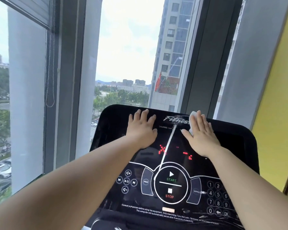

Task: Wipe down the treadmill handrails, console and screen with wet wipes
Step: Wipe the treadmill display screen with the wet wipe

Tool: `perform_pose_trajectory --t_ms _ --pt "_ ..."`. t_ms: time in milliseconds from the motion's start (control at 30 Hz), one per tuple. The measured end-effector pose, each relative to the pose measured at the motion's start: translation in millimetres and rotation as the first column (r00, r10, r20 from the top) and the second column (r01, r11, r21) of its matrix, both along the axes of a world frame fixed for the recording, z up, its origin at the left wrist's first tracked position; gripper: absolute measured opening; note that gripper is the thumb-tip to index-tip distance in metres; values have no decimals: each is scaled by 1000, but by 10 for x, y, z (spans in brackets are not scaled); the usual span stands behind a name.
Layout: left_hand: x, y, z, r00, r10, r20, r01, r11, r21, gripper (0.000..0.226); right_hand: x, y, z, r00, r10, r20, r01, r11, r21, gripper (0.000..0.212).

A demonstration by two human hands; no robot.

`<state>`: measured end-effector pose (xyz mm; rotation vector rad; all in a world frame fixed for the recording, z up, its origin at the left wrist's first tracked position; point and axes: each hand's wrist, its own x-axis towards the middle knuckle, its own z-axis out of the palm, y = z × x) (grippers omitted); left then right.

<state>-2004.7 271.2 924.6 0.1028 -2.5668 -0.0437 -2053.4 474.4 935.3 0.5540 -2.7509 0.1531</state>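
Pressing wipe (192, 115) under flat right hand (201, 136)

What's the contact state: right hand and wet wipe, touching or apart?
Touching. Head view: the right hand lies flat on the wet wipe, pressing it against the console. The wipe's white edges show past the fingertips and index finger, with no gap.

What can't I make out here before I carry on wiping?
1. Wet wipe: head view, mostly under the right hand; only its upper edge shows.
2. Red screen digits: head view, blurred and unreadable; the left hand covers the screen beside them.
3. Handrails: outside the frame.
4. Console: its bottom is cut off by the lower edge.
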Motion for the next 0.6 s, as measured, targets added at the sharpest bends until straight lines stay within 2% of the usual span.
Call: perform_pose_trajectory --t_ms 67,167,233,300,433,533,600 --pt "-22 71 20 998 17 -58 -14 999 51 57 19 -91 -43 1000 -23 -9 23 999 -26 77" --pt "-67 249 53 994 -39 -107 34 998 -50 58 15 -98 -75 999 47 1 -47 998 31 77" --pt "-115 345 68 988 -136 -70 127 983 -130 59 -21 37 -12 995 91 30 -92 994 50 72" --pt "-160 396 56 985 -172 -21 167 975 -147 60 -36 79 -9 997 70 23 -71 997 35 70" --pt "-187 412 4 988 -153 -19 148 978 -147 60 -41 -59 -140 999 32 -40 -32 999 2 75" --pt "-182 401 25 989 -149 -4 147 977 -153 59 -77 152 -60 997 74 9 -75 996 41 69" --pt "-184 409 36 990 -142 5 141 977 -157 60 -102 244 -14 999 33 16 -33 999 -11 69"
